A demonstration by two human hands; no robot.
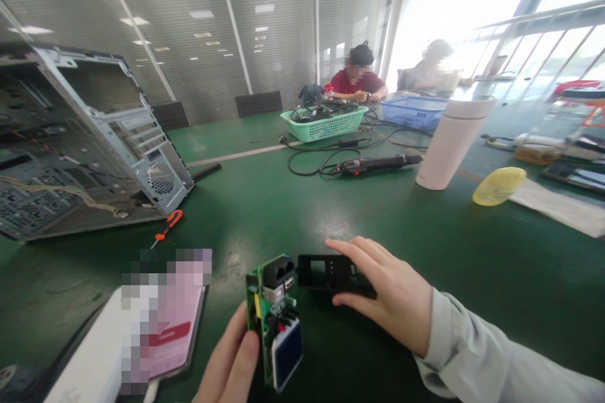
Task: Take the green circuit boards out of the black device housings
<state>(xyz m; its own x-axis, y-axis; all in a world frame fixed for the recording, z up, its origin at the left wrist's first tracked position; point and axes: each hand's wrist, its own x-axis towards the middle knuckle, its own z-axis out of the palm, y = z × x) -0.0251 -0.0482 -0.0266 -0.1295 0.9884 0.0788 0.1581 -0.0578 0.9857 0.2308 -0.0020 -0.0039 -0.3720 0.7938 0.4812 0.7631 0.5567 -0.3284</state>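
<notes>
My left hand (pixel 231 356) pinches a green circuit board (pixel 265 321) by its left edge and keeps it upright. The board carries a small dark screen in a white frame, a USB port and a black connector block on top. Just right of it, a black plastic casing (pixel 321 272) with cut-out openings lies on the green table. My right hand (pixel 387 293) grips the casing's right end, with fingers on the far side and thumb on the near side. That end is partly hidden under the hand.
An open computer case (pixel 161 170) stands at left, with an orange-handled screwdriver (pixel 170 223) beside it. A phone (pixel 179 321) lies near my left hand. Farther off are a corded electric screwdriver (pixel 378 164), a pink tumbler (pixel 447 151) and a green basket (pixel 326 128). Two people sit beyond.
</notes>
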